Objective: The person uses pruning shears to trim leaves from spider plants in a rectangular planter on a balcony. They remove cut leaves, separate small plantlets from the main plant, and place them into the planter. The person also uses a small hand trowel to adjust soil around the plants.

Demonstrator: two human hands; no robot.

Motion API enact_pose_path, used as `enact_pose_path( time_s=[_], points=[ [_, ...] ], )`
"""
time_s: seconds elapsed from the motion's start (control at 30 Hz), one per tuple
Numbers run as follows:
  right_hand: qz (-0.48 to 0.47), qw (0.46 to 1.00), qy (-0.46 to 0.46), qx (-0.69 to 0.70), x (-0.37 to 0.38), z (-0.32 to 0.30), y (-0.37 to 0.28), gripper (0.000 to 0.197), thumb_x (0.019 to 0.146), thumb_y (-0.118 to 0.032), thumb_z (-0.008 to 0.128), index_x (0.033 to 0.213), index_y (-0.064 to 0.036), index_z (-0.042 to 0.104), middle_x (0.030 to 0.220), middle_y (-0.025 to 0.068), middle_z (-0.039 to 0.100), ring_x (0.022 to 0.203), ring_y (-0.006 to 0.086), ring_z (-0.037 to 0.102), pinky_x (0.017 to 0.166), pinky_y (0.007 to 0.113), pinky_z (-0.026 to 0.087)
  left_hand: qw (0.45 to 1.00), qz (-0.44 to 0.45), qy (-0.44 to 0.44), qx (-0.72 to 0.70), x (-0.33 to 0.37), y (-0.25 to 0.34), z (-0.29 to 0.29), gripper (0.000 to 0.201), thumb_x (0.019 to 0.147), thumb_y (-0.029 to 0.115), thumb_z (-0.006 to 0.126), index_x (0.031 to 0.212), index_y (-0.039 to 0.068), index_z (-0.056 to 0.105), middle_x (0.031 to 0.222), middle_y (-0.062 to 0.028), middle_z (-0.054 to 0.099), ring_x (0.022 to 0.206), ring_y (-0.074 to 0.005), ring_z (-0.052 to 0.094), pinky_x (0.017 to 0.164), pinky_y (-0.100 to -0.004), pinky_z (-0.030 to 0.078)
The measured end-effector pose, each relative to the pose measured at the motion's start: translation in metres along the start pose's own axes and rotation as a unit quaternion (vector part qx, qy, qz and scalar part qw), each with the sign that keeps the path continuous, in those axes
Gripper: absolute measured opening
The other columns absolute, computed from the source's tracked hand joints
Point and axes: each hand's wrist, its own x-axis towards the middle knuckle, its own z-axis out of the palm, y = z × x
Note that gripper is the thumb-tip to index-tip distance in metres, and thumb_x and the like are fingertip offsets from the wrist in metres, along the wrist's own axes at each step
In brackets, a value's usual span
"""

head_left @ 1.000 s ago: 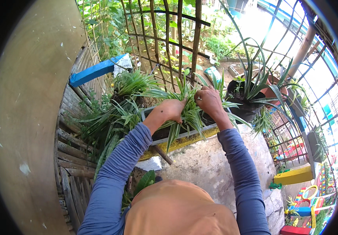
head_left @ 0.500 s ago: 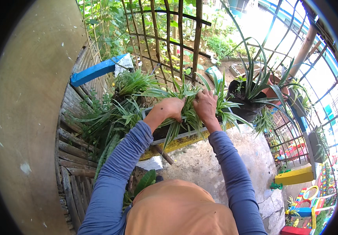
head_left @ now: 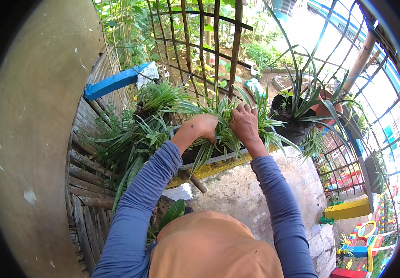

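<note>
A long planter (head_left: 218, 161) with a pale rim and yellow side holds grassy green-and-white striped plants (head_left: 223, 111). My left hand (head_left: 203, 126) is curled down into the leaves near the planter's middle; what it grips is hidden by foliage. My right hand (head_left: 245, 123) presses flat on the leaves just to its right, fingers spread. Both blue sleeves reach up from the lower edge.
A concrete ledge (head_left: 255, 194) lies under the planter. A black pot (head_left: 292, 127) with long leaves and a brown pot (head_left: 325, 109) stand to the right. A dark lattice (head_left: 209, 41) rises behind. Bamboo slats (head_left: 89, 176) and a curved wall (head_left: 33, 139) are at left.
Both hands have shifted slightly left along the planter and closer together; the left hand has curled deeper into the leaves.
</note>
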Motion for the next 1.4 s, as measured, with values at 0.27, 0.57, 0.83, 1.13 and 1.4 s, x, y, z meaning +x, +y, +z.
enact_pose_path(
  time_s=[0.27, 0.57, 0.83, 1.13, 1.4],
  points=[
    [0.060, 0.984, -0.049, 0.158, 0.017, -0.024, 0.012, 0.014, 0.070, -0.020, 0.070, 0.079, -0.0098, 0.069, 0.085, 0.0059, 0.060, 0.094, 0.0266, 0.054, 0.083, 0.042, 0.038, 0.999, -0.028, 0.017, -0.026, -0.001, -0.005, 0.004, 0.049, 0.063, 0.035, 0.081, 0.094, 0.000, 0.068, 0.098, -0.0159, 0.067, 0.092, -0.0330, 0.064, 0.079, -0.0393, 0.052],
    [0.204, 0.952, -0.052, 0.224, 0.126, -0.053, 0.064, 0.024, 0.082, -0.023, 0.059, 0.098, -0.0100, 0.073, 0.086, 0.0107, 0.070, 0.079, 0.0231, 0.065, 0.078, 0.040, 0.048, 0.999, 0.048, 0.015, 0.006, 0.003, -0.010, 0.003, 0.073, 0.072, 0.042, 0.073, 0.125, -0.001, 0.049, 0.096, -0.0248, 0.064, 0.091, -0.0378, 0.061, 0.080, -0.0431, 0.048],
    [0.133, 0.991, -0.015, -0.023, 0.078, -0.067, 0.064, 0.057, 0.075, -0.015, 0.061, 0.131, -0.0217, 0.053, 0.127, 0.0136, 0.054, 0.122, 0.0295, 0.047, 0.096, 0.052, 0.037, 0.985, 0.008, 0.119, -0.124, -0.024, -0.015, -0.012, 0.047, 0.082, 0.036, 0.066, 0.120, 0.007, 0.062, 0.083, -0.0163, 0.063, 0.072, -0.0300, 0.058, 0.066, -0.0369, 0.044],
    [0.221, 0.900, 0.130, 0.352, -0.054, -0.089, 0.030, 0.013, 0.077, -0.010, 0.068, 0.086, -0.0009, 0.066, 0.096, 0.0106, 0.062, 0.087, 0.0260, 0.059, 0.077, 0.037, 0.047, 0.745, -0.001, 0.459, -0.484, -0.060, -0.011, 0.038, 0.024, 0.090, 0.022, 0.062, 0.109, 0.008, 0.067, 0.091, -0.0025, 0.064, 0.079, -0.0131, 0.058, 0.065, -0.0265, 0.045],
    [0.256, 0.926, 0.029, 0.278, -0.105, -0.049, -0.018, 0.017, 0.080, -0.016, 0.062, 0.093, -0.0070, 0.066, 0.087, 0.0087, 0.063, 0.085, 0.0271, 0.058, 0.078, 0.038, 0.044, 0.729, -0.195, 0.365, -0.545, -0.058, -0.027, 0.080, 0.017, 0.086, 0.013, 0.063, 0.099, 0.005, 0.068, 0.087, -0.0020, 0.066, 0.070, -0.0093, 0.057, 0.060, -0.0257, 0.046]
  ],
)
